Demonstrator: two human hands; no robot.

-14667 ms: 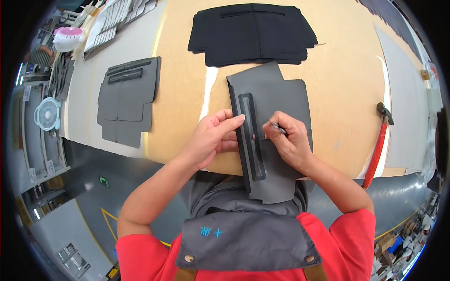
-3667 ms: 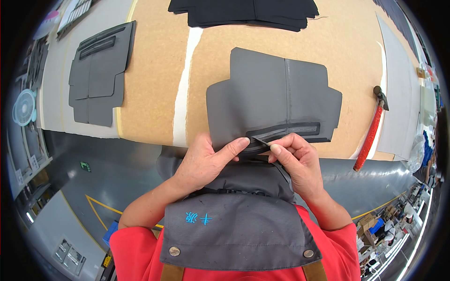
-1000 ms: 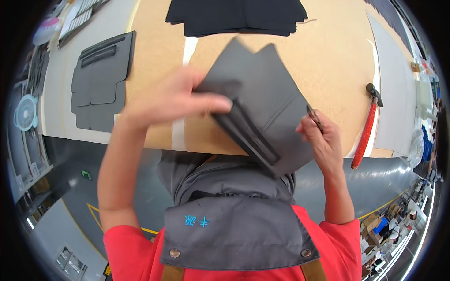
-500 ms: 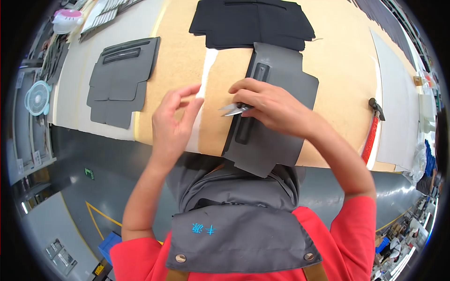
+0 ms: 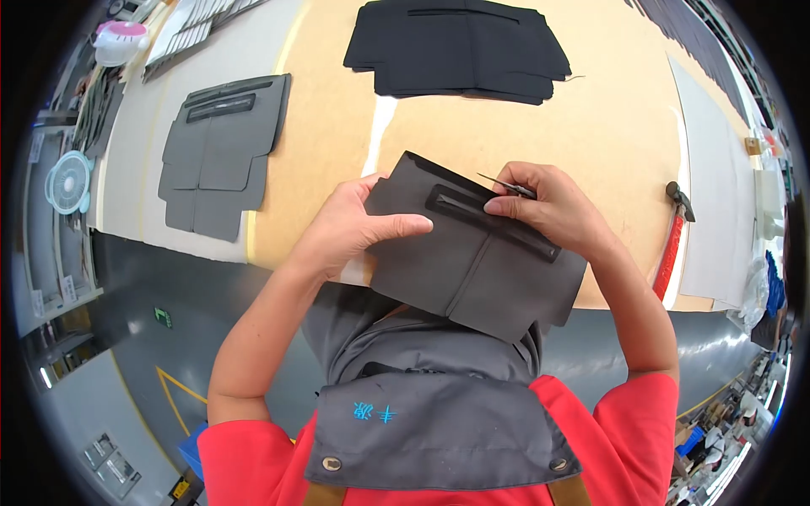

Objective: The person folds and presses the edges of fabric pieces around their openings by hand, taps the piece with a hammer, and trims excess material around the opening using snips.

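A grey fabric panel with a long black-framed slot and a centre seam is tilted in front of me, over the table's near edge. My left hand grips its left side, the thumb lying on the face and the fingers behind. At the upper right edge, my right hand pinches the panel close to the slot. That same hand keeps a pair of thread snips in its fingers, blades pointing left. The fingers behind the panel are hidden.
On the left of the table lies a stack of grey panels. A pile of black panels is at the far side. To the right rests a red-handled hammer, beside a pale sheet.
The grey panel has been lifted off the table, turned, and brought towards me. My left hand has closed on its left side; my right hand has moved right, still with the snips.
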